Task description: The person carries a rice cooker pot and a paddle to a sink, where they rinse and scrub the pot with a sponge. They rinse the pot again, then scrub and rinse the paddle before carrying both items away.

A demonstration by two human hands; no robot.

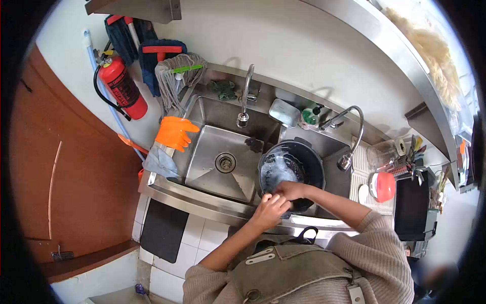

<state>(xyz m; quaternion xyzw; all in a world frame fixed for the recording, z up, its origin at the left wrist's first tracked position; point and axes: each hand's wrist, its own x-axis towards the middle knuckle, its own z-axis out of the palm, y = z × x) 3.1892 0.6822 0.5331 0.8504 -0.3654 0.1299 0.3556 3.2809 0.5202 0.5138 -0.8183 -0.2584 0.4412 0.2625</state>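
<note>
Nearest the camera is a grey apron (pixel 283 268) over a knitted sweater. Just beyond it both hands meet at the near rim of a black pot (pixel 307 158). The left hand (pixel 270 207) lies at 7 o'clock of the pot, with its grip curled and pressed onto the rim. The right hand (pixel 291 190) reaches over the rim at 6 o'clock, slightly deeper inside, and I cannot tell whether its grip is spread or shut. The pot is round and foamy inside, and it sits in the right basin of the sink (pixel 212 147), directly at 12 o'clock from both hands. Farther off are a tap (pixel 245 93), orange gloves (pixel 174 133) at 10 o'clock, and a fire extinguisher (pixel 124 88).
</note>
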